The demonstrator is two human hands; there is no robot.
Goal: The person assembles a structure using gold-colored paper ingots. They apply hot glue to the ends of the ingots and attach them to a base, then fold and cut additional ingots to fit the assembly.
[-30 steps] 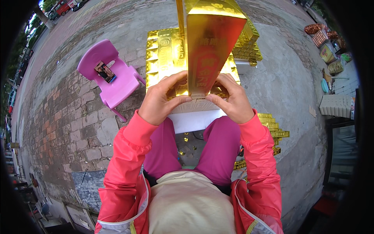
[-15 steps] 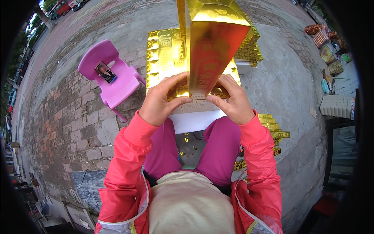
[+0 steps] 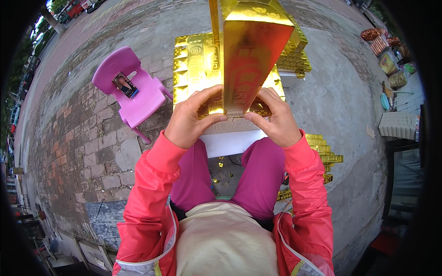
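A tall gold foil card box (image 3: 253, 60) with a red, embossed front panel rises upright in front of me. My left hand (image 3: 197, 114) grips its lower left edge, thumb to the front and fingers curled behind. At the lower right edge my right hand (image 3: 273, 117) holds it the same way, the two thumbs nearly meeting at the bottom. Some fingertips are hidden behind the foil. Beneath it, a layer of gold embossed foil pieces (image 3: 195, 64) covers the white table (image 3: 230, 143) over my knees.
A pink plastic chair (image 3: 140, 103) stands to the left, with a phone (image 3: 125, 84) lying on it. Stacked gold foil pieces (image 3: 294, 57) sit beyond the table at right, and more gold bars (image 3: 324, 152) lie beside my right leg. Bags (image 3: 388, 63) line the far right.
The upright foil piece has tilted very slightly, its top edge shifting a little and its red sheen changing. Both hands keep their hold in nearly the same place.
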